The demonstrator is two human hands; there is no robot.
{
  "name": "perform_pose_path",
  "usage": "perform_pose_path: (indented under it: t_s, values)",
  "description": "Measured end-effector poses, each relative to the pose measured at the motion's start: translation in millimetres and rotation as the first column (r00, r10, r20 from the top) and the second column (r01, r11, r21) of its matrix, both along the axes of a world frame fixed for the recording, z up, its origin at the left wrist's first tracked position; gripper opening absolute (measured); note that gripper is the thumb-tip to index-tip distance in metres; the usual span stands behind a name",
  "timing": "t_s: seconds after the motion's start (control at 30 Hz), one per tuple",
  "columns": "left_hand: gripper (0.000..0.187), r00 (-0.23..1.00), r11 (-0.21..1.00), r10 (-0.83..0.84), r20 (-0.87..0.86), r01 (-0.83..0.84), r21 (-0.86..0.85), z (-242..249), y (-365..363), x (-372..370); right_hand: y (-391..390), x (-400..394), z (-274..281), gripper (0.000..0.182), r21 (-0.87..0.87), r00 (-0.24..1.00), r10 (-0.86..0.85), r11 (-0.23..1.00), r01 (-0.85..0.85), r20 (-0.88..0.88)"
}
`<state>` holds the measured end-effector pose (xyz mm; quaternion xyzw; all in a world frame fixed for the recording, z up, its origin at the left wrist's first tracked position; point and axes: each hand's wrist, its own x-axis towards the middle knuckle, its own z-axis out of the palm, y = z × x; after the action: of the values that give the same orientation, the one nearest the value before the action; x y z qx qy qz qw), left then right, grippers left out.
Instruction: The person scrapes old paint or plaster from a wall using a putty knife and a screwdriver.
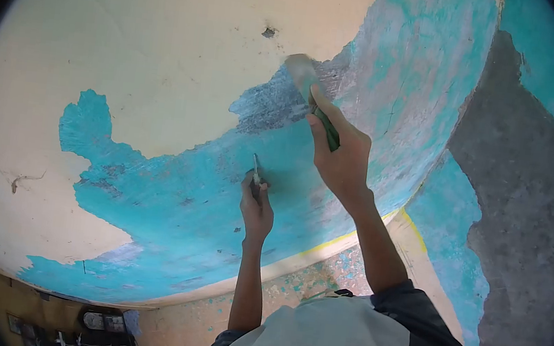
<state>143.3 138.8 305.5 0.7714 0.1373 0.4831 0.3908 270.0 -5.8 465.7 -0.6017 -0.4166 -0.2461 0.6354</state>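
Observation:
My right hand point(342, 150) is wrapped round the green handle of a wide scraper point(300, 74). The blade lies against the wall where cream paint point(189, 47) meets a bare grey-blue patch point(271, 104). Lower and to the left, my left hand point(257, 205) holds a small pointed tool point(257, 165) with its tip upward, in front of turquoise paint point(208, 179). The lower part of that tool is hidden by the fingers.
A grey bare patch point(515, 180) spans the wall at the right. Paint flakes lie on the floor point(192, 320). Dark items point(93, 343) stand at the lower left. A small hole point(268, 32) marks the cream wall.

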Motion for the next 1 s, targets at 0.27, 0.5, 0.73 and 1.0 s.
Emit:
perform_pose_path:
  t_s: [0.27, 0.5, 0.73, 1.0]
  values:
    - [0.032, 0.999, 0.999, 0.036, 0.014, -0.036, 0.018, 2.9, -4.6, 3.9, -2.6, -4.0, -13.6, 0.041, -0.031, 1.0, -0.016, 0.999, 0.017, 0.011]
    - [0.033, 0.996, 0.996, 0.086, 0.002, -0.086, -0.037, -0.5, -11.9, 14.5, -4.6, -6.7, -15.4, 0.038, -0.051, 0.999, -0.039, 0.998, 0.039, -0.012]
    - [0.032, 0.99, 0.991, 0.131, 0.044, -0.131, 0.003, -17.6, -12.9, 23.5, -4.9, 2.4, -4.7, 0.042, -0.009, 0.999, -0.017, 1.0, 0.017, -0.029]
    - [0.028, 0.985, 0.983, 0.167, 0.041, -0.163, -0.081, -9.5, -21.5, 25.2, 2.9, 2.1, -22.0, 0.041, 0.063, 0.999, -0.038, 0.997, 0.036, 0.033]
